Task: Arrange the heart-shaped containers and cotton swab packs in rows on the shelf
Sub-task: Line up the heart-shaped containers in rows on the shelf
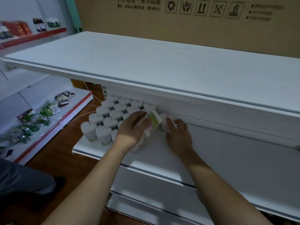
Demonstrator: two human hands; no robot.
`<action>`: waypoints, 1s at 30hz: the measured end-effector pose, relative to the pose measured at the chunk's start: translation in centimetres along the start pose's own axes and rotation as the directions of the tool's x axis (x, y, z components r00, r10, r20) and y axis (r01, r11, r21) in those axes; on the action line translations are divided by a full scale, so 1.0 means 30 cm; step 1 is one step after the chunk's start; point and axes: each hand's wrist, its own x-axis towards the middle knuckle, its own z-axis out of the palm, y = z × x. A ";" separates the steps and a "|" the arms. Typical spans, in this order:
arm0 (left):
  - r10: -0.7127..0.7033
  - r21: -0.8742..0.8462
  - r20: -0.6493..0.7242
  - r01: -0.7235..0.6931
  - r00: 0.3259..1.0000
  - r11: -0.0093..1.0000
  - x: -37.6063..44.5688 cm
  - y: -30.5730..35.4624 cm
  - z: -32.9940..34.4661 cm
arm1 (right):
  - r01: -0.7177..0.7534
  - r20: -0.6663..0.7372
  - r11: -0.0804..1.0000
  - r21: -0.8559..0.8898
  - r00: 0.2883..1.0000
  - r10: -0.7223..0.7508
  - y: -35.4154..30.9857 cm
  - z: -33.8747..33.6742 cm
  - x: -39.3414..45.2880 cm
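Left hand grips a green-topped container on the shelf; right hand curls round a white one just beside. Heart-shaped rows stand left of both hands.

arms: bare, no sleeves | left grip, right grip: no gloves

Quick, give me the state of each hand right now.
Left hand: grips a green-topped cotton swab pack.
Right hand: fingers on a white container; grip cannot be told.
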 end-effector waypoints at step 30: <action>0.120 0.176 0.378 -0.198 0.918 0.964 0.178 -0.032 -0.117 | -0.103 0.003 0.830 0.548 0.993 0.121 -0.213 -0.196 0.066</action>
